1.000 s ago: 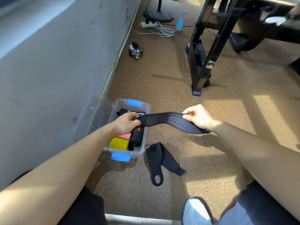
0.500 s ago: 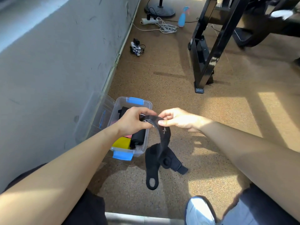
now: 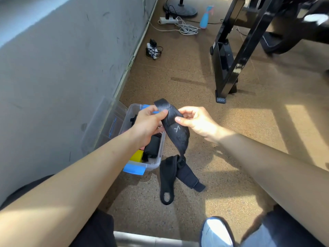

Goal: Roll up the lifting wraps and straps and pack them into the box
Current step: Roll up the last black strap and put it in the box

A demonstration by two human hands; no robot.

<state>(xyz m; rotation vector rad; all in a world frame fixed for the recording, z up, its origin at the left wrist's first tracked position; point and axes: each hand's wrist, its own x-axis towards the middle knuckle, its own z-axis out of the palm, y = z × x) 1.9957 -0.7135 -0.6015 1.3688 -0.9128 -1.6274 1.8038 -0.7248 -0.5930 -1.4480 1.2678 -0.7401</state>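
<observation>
A black lifting strap [image 3: 175,130] with a pale logo hangs between my hands above the floor. My left hand [image 3: 148,125] pinches its upper end with thumb and fingers. My right hand [image 3: 195,122] pinches the strap just right of that, thumb on its face. The strap's lower end dangles down onto a second black wrap [image 3: 171,177] that lies flat on the floor, with a thumb hole at its near end. The clear plastic box [image 3: 159,158] with blue latches sits on the floor under my left hand; it holds a yellow roll [image 3: 136,155] and black rolled wraps [image 3: 151,148].
The box's clear lid [image 3: 105,122] leans against the grey wall on the left. A black machine frame [image 3: 229,56] stands on the cork floor ahead right. A power strip with cables [image 3: 178,24], a charger [image 3: 153,49] and a blue spray bottle [image 3: 206,16] lie farther off. My shoe [image 3: 216,232] is at the bottom.
The strap was stretched level between my hands; my right hand has come in close to my left, and the strap now hangs down from both, its upper end sticking up.
</observation>
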